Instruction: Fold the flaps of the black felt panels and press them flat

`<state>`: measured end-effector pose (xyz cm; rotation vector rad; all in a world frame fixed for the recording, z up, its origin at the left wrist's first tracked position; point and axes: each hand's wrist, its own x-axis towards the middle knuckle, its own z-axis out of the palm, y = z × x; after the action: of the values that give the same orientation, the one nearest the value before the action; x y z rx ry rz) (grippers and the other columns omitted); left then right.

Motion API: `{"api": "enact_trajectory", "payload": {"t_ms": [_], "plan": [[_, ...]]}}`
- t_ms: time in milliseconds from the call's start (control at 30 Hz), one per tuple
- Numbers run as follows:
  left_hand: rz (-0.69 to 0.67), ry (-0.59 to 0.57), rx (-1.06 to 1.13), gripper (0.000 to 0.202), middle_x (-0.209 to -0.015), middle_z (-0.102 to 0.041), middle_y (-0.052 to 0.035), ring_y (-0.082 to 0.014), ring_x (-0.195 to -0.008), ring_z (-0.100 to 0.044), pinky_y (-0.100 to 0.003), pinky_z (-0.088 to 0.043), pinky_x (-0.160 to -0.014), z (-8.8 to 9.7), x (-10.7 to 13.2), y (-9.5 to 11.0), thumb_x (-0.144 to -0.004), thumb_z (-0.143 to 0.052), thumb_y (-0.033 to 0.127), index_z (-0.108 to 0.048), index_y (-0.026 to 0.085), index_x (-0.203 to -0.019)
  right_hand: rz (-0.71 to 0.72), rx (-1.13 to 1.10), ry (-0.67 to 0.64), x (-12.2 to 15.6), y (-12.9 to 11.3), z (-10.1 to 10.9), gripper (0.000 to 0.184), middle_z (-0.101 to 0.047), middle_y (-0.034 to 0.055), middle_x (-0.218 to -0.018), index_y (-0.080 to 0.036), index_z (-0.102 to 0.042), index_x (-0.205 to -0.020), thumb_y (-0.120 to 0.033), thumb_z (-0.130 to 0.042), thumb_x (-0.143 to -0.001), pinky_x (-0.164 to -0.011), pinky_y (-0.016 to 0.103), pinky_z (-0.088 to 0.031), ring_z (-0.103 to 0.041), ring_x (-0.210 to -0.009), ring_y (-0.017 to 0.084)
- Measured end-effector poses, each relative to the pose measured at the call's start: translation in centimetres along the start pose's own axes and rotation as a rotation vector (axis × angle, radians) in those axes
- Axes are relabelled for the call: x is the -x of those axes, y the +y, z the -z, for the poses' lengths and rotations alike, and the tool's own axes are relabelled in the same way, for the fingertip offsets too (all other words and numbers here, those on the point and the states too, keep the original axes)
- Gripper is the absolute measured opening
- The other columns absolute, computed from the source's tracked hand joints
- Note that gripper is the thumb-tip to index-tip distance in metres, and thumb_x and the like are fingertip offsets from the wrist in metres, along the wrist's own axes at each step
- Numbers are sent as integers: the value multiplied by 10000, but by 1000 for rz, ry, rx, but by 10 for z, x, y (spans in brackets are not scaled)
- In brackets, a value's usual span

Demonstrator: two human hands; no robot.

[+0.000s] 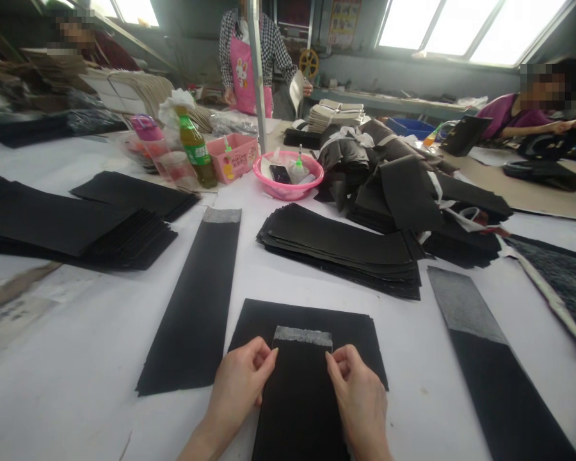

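Black strip [297,403] pinched at both edges

The left hand [242,384] has thumb and forefinger closed on the strip's left edge; the right hand [358,397] pinches the right, just below the pale grey band. The strip overlaps a wider black piece [358,330] on the white table [91,333]. From here I can't read the lettering on the bottle [196,150] or pink box [235,157]. I count two other grey-ended pieces [196,288], one pink basin [288,191], three other people [249,70].

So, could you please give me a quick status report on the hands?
Left hand and right hand pinching opposite edges of black strip. Gray-banded end over wide black piece. No obstruction visible.
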<state>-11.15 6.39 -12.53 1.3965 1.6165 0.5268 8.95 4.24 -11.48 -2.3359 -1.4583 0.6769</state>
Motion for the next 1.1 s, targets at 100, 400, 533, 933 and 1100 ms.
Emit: {"api": "enact_trajectory", "payload": {"t_ms": [100, 400, 533, 933, 1100], "plan": [[0, 6, -9, 387, -470, -497, 68, -114, -347, -513, -188, -340, -432, 0, 0, 2, -905, -462, 505, -490, 191, -680, -8, 1, -7, 0, 0, 1, 263, -611, -47, -621, -262, -549, -752, -473, -473, -889, -526, 242, -318, -590, -593, 162], [5, 7, 25, 382, -483, -500, 61, -109, -336, -505, -188, -304, -403, 1, -1, 4, -904, -462, 499, -481, 188, -683, 28, 7, 34, 0, 1, -1, 290, -603, -46, -600, -263, -551, -725, -500, -474, -873, -499, 242, -333, -592, -561, 159], [5, 17, 31, 386, -479, -496, 58, -110, -332, -496, -191, -302, -396, 1, 0, 5, -901, -467, 498, -473, 189, -670, 29, 14, 31, -1, 2, -2, 286, -605, -42, -604, -265, -557, -729, -498, -476, -873, -497, 246, -332, -594, -563, 163], [12, 30, -1, 379, -495, -492, 53, -102, -336, -471, -194, -279, -390, 1, -2, 4, -899, -468, 489, -473, 187, -670, -15, 3, -2, 0, -1, 0, 272, -615, -47, -629, -268, -561, -739, -494, -488, -872, -524, 248, -325, -591, -593, 164], [17, 31, 5, 401, -490, -481, 52, -106, -331, -464, -204, -282, -395, 0, -2, 3, -897, -456, 515, -461, 189, -664, -1, 6, 9, 0, -1, 0, 277, -614, -40, -629, -264, -559, -732, -490, -485, -874, -513, 247, -320, -592, -589, 167]]}}
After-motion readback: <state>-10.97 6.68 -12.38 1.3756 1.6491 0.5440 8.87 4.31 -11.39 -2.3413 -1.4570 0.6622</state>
